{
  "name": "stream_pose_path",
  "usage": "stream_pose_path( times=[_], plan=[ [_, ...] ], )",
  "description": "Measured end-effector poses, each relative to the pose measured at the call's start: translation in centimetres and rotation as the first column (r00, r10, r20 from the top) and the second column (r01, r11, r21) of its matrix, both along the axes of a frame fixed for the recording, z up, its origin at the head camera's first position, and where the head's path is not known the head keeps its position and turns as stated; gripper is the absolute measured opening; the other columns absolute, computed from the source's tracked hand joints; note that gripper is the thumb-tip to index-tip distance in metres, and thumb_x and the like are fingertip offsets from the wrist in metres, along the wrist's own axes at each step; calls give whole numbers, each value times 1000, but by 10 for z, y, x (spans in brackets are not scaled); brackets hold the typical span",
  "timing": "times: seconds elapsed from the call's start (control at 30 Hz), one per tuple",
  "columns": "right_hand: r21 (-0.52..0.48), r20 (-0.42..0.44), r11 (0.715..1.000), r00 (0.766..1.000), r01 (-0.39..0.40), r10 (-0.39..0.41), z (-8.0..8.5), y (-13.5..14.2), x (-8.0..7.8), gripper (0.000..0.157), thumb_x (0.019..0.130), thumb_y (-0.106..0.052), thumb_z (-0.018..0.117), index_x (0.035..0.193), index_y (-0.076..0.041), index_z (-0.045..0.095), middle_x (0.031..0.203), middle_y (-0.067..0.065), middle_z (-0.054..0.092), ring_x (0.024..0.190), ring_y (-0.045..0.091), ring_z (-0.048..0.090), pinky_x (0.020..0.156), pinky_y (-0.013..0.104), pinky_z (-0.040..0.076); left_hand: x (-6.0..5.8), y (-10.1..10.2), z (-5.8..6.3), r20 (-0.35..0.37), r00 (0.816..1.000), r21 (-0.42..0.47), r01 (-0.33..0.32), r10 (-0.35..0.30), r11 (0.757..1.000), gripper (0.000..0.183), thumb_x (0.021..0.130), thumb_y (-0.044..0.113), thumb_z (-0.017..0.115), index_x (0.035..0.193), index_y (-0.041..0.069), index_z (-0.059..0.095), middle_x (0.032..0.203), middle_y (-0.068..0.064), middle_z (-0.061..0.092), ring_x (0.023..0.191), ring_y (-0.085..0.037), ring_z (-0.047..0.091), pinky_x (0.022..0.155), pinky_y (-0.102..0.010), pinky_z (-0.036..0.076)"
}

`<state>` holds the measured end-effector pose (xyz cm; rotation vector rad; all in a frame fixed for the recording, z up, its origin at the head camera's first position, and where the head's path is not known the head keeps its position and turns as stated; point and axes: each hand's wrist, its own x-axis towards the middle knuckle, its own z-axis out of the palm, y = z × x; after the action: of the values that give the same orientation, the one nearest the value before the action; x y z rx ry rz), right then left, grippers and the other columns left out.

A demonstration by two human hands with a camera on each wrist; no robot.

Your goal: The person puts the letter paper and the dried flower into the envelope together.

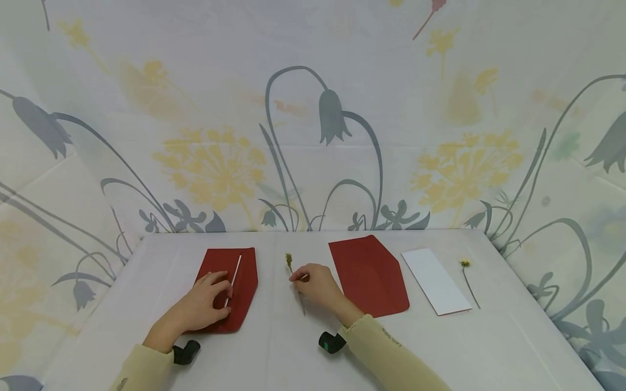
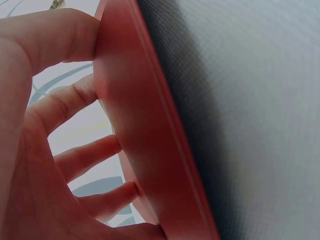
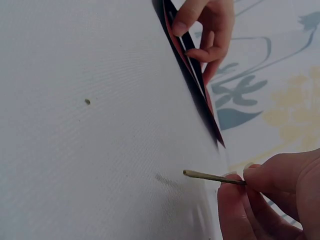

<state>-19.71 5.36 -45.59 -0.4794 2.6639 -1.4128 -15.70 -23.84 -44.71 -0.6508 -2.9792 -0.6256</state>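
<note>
My right hand (image 1: 320, 285) pinches the thin stem (image 3: 215, 177) of a small dried flower (image 1: 288, 259) between thumb and fingertips. Its yellow-green head points away from me, and the stem's cut end juts past the fingers in the right wrist view. My left hand (image 1: 205, 301) rests on a red envelope (image 1: 246, 304) at the left, fingers spread and fingertips touching it. A white strip, like the edge of a card (image 1: 237, 271), shows along the envelope's opening. In the left wrist view the thumb and fingertips press on the red paper (image 2: 145, 120).
Right of my right hand lie a second red envelope (image 1: 371, 277), a white card (image 1: 435, 281) and another dried flower (image 1: 464, 263). A white cloth covers the table (image 1: 274, 353). A patterned curtain (image 1: 303, 163) hangs behind. A tiny dark crumb (image 3: 87, 101) lies on the cloth.
</note>
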Motion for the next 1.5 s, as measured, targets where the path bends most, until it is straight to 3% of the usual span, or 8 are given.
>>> stream_pose_path(
  times=[0.47, 0.7, 1.0, 1.5],
  plan=[
    [-131, 39, 991, 999, 6, -1, 6, -9, 1, 10, 81, -4, 69, 89, -8, 66, 83, -2, 65, 70, 8, 62, 58, 24, 52, 0, 0, 0, 15, 1000, 0, -11, 11, 1000, 23, 74, 16, 72, 83, 23, 53, 133, -25, 44, 124, -53, 33, 97, -64, 31],
    [-347, 141, 936, 990, 62, -13, 8, -24, 2, 19, 78, 2, 70, 92, 0, 58, 82, 8, 64, 70, 14, 63, 60, 28, 55, 1, 0, -1, 20, 1000, 0, -12, 12, 1000, 23, 74, 17, 73, 83, 24, 52, 133, -25, 43, 124, -52, 34, 97, -64, 31],
    [-443, 256, 889, 967, 116, 1, -3, -49, -1, 23, 78, 1, 71, 98, 0, 59, 83, 8, 64, 71, 15, 64, 61, 31, 56, 2, -1, -1, 11, 1000, -2, -10, 10, 1000, 23, 74, 17, 73, 82, 23, 52, 132, -25, 44, 123, -52, 35, 97, -64, 31],
    [-541, 384, 820, 922, 188, 42, 2, -84, 0, 19, 82, -2, 67, 101, 2, 62, 84, 7, 64, 72, 13, 64, 61, 31, 56, 1, 2, 1, 12, 1000, -12, -9, 9, 1000, 23, 74, 18, 73, 83, 22, 53, 132, -25, 44, 123, -52, 35, 97, -64, 31]
  ],
)
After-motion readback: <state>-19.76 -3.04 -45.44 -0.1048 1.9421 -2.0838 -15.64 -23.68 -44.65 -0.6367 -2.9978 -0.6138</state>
